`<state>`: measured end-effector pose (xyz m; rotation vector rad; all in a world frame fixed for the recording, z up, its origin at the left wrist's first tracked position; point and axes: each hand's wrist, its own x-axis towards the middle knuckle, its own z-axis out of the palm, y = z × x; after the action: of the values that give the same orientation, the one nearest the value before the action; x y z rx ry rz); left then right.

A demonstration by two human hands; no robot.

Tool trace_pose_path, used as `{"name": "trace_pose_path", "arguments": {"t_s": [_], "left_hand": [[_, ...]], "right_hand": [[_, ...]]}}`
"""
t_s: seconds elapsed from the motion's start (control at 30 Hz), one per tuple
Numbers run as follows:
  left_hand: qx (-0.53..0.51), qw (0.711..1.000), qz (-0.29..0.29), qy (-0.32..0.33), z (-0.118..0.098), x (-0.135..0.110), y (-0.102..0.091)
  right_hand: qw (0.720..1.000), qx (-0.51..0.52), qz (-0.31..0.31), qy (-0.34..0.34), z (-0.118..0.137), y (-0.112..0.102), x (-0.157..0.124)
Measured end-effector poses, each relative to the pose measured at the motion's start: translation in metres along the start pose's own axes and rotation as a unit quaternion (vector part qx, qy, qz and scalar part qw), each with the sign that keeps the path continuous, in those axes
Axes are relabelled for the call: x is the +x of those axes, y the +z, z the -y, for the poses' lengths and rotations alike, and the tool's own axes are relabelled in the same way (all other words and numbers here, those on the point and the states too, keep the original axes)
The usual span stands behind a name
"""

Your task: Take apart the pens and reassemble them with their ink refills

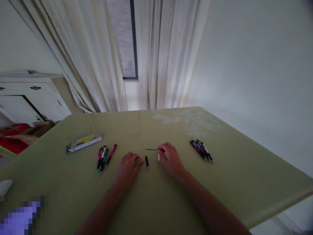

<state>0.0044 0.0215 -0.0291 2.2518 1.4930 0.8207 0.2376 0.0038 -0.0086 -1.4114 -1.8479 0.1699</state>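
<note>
My right hand (170, 158) pinches one end of a thin dark pen refill (151, 149), which points left above the table. Just below those fingertips is a short white pen barrel (158, 157), partly covered by the hand. Between my two hands lies the black front section of a pen (147, 162), its silver tip towards me. My left hand (128, 168) rests on the table to the left of that section, fingers curved and apart, with nothing in them.
Several pens (102, 160) lie left of my left hand, and another group of pens (202, 151) lies to the right. A clear-and-white box (84, 142) with yellow items sits at back left on the pale green table (137, 127). A wall borders the table's right side.
</note>
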Motion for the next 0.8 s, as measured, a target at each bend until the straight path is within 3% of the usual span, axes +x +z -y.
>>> {"name": "trace_pose_path", "arguments": {"t_s": [0.2, 0.43, 0.8], "left_hand": [[-0.015, 1.0, 0.003, -0.008, -0.006, 0.003, -0.004], [-0.262, 0.963, -0.015, -0.064, -0.002, 0.006, -0.011], [-0.255, 0.966, -0.014, -0.034, -0.003, 0.004, -0.011]], "right_hand": [[0.999, 0.049, 0.018, -0.015, 0.002, 0.001, -0.002], [0.995, 0.085, 0.036, -0.022, 0.006, -0.001, -0.003], [0.994, 0.094, 0.043, -0.031, 0.007, -0.003, -0.003]]}}
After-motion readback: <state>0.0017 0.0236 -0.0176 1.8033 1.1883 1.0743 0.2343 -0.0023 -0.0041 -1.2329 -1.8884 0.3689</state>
